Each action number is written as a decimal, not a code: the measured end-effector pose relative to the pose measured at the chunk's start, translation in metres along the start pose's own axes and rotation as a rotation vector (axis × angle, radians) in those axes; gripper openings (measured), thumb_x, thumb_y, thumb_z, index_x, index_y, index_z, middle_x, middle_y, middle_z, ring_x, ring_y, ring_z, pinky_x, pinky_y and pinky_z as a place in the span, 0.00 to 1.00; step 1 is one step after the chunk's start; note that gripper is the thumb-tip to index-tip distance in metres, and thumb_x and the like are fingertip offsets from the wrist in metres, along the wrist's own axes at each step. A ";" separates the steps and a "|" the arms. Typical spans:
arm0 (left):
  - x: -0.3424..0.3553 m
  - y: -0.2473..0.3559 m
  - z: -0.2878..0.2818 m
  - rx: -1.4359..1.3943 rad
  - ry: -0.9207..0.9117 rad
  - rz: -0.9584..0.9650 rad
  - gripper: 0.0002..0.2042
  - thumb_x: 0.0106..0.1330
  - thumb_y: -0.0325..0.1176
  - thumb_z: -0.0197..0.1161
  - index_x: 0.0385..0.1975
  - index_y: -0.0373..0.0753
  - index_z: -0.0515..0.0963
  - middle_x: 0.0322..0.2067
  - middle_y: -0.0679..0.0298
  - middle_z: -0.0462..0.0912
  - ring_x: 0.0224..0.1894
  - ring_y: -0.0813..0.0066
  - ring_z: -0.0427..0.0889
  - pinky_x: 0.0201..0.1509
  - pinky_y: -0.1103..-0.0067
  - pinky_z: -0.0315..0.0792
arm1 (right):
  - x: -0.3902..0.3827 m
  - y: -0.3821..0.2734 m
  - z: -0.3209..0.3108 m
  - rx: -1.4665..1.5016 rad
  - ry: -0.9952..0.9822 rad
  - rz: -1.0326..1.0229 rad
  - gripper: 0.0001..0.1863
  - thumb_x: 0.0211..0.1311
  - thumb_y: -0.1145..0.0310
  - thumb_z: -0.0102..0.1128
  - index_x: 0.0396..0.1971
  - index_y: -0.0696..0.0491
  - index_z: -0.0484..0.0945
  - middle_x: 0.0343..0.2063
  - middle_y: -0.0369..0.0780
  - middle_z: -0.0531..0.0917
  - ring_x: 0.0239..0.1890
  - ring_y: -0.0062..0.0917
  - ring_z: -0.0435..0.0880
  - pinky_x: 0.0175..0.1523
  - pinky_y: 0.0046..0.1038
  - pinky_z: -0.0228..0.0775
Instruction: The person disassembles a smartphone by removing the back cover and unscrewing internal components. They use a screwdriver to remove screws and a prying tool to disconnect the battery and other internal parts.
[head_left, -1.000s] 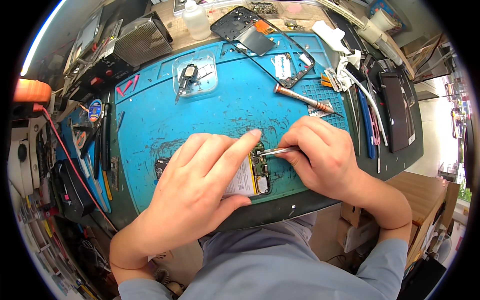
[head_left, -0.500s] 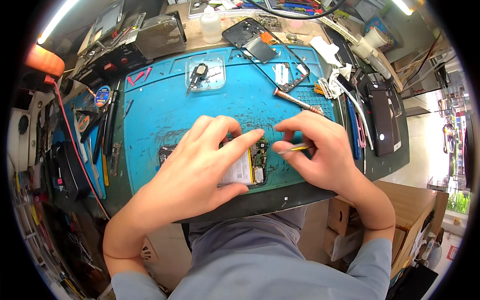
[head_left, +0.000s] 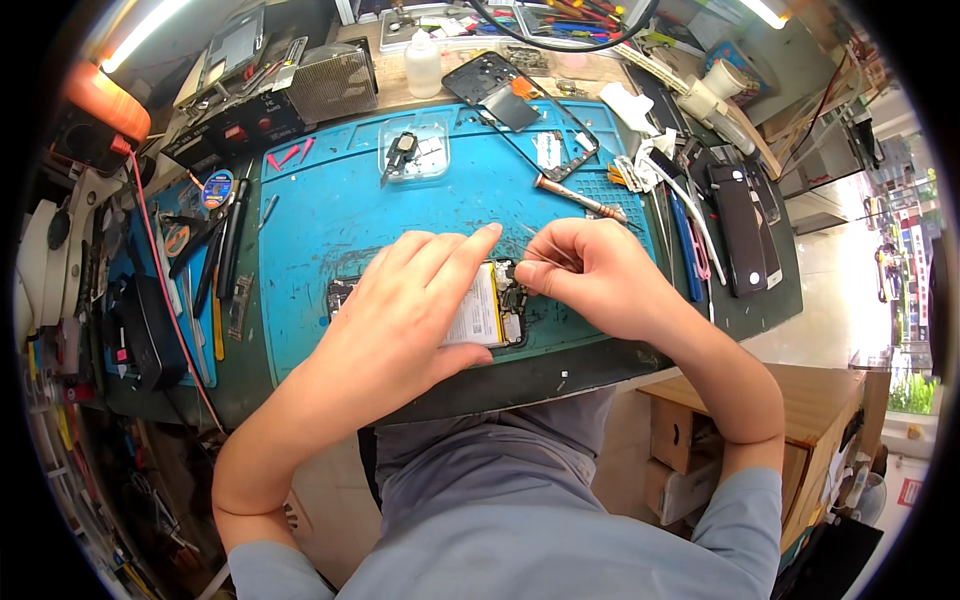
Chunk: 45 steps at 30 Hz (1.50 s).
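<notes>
An opened phone [head_left: 472, 320] lies on the blue work mat [head_left: 330, 215], its pale battery and circuit board bare. My left hand [head_left: 405, 295] spans the phone from its left side, fingers stretched out and thumb apart at the near edge; it hides much of the phone. At the phone's right end, my right hand [head_left: 595, 270] is pinched closed, with thumb and index fingertips at the circuit board [head_left: 511, 290]. A slim metal tool [head_left: 535, 233] pokes out from its curled fingers; its kind is not clear.
Behind the phone stand a clear plastic box [head_left: 432, 165] with small parts and an empty phone frame [head_left: 570, 135]. A screwdriver [head_left: 580, 198] lies beyond my right hand. Hand tools line the left; a dark phone [head_left: 735, 230] lies right. A white bottle [head_left: 423, 65] stands at the back.
My right hand has moved left and its fingertips have come to the circuit board. My left hand stays over the phone. The whole view has shifted slightly.
</notes>
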<state>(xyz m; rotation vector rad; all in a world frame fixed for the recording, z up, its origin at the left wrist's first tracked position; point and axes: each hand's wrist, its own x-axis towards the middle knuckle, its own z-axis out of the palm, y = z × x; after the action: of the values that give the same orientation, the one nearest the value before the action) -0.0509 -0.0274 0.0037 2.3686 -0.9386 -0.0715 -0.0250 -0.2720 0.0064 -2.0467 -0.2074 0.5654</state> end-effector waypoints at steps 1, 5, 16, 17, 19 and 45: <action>0.000 0.000 0.000 -0.012 -0.004 0.000 0.49 0.47 0.30 0.83 0.74 0.37 0.65 0.57 0.54 0.78 0.61 0.53 0.76 0.68 0.62 0.70 | 0.001 0.002 0.000 0.018 -0.005 0.032 0.10 0.70 0.67 0.71 0.35 0.60 0.84 0.25 0.29 0.81 0.28 0.09 0.71 0.33 0.20 0.66; 0.000 0.002 0.000 -0.017 -0.005 -0.009 0.49 0.48 0.30 0.82 0.74 0.37 0.65 0.57 0.54 0.78 0.61 0.52 0.76 0.67 0.63 0.71 | 0.004 0.007 -0.006 0.055 0.045 0.022 0.10 0.74 0.66 0.67 0.38 0.60 0.83 0.30 0.30 0.83 0.33 0.10 0.76 0.39 0.19 0.70; -0.005 0.002 0.000 0.096 0.033 0.039 0.41 0.50 0.32 0.81 0.68 0.34 0.71 0.56 0.53 0.78 0.59 0.54 0.78 0.65 0.64 0.74 | -0.022 0.009 -0.015 0.296 0.156 -0.112 0.14 0.71 0.71 0.70 0.51 0.61 0.83 0.41 0.35 0.88 0.43 0.13 0.84 0.49 0.20 0.77; -0.003 0.000 0.000 0.094 0.042 0.041 0.40 0.50 0.31 0.81 0.67 0.36 0.72 0.57 0.53 0.78 0.59 0.52 0.78 0.65 0.64 0.74 | -0.024 0.012 -0.015 0.298 0.161 -0.110 0.14 0.71 0.71 0.70 0.51 0.61 0.83 0.41 0.35 0.88 0.43 0.13 0.84 0.49 0.20 0.77; -0.002 -0.002 0.001 0.110 0.102 0.031 0.40 0.49 0.32 0.81 0.66 0.35 0.73 0.57 0.53 0.78 0.57 0.52 0.80 0.63 0.64 0.76 | -0.028 0.022 -0.017 0.301 0.170 -0.105 0.14 0.71 0.71 0.70 0.51 0.62 0.83 0.42 0.36 0.88 0.44 0.14 0.85 0.50 0.20 0.77; 0.222 -0.029 0.026 0.281 0.055 -0.083 0.41 0.60 0.54 0.75 0.65 0.31 0.69 0.55 0.42 0.82 0.63 0.46 0.79 0.65 0.60 0.75 | -0.062 0.033 -0.048 0.509 0.383 -0.121 0.11 0.72 0.68 0.69 0.47 0.60 0.84 0.35 0.34 0.87 0.27 0.08 0.72 0.32 0.15 0.64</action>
<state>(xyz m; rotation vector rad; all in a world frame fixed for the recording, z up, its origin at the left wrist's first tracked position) 0.1267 -0.1662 0.0016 2.6531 -0.8712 0.0995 -0.0597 -0.3490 0.0181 -1.5917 0.0407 0.1209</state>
